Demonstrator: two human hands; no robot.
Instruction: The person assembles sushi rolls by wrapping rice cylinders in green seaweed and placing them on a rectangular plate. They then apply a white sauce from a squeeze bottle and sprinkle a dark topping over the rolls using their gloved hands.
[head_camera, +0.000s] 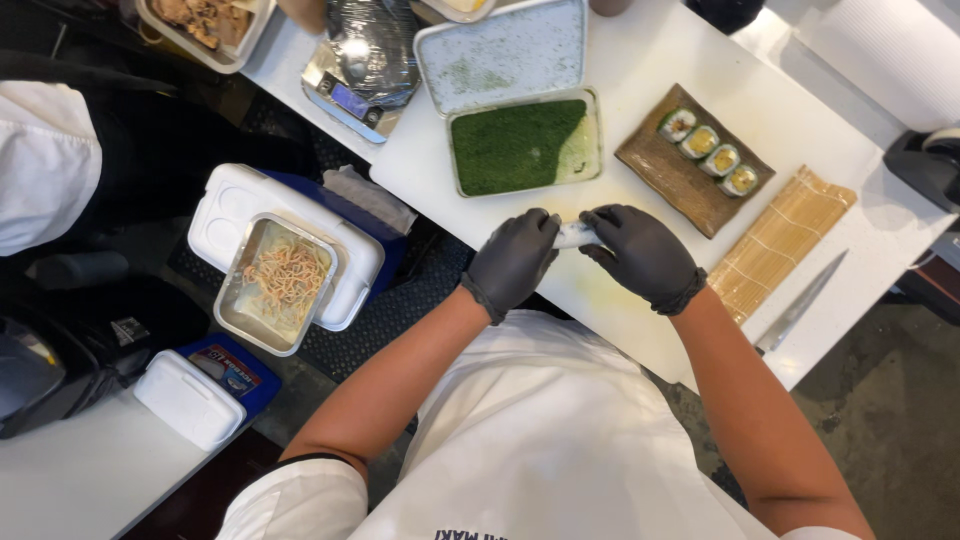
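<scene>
Sushi roll (577, 236) is sitting pinched between both gloved hands. I'm seeing left hand (512, 262) and right hand (640, 255) gripping its ends over the white table (640, 60), near the green-powder tray (524, 146).

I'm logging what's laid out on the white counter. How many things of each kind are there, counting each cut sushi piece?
Cut sushi pieces on the brown plate: 4
Rice roll held between left hand and right hand: 1
Metal tray of green flakes: 1
Tray lid: 1
Brown plate: 1
Bamboo rolling mat: 1
Knife: 1
Total: 10
</scene>
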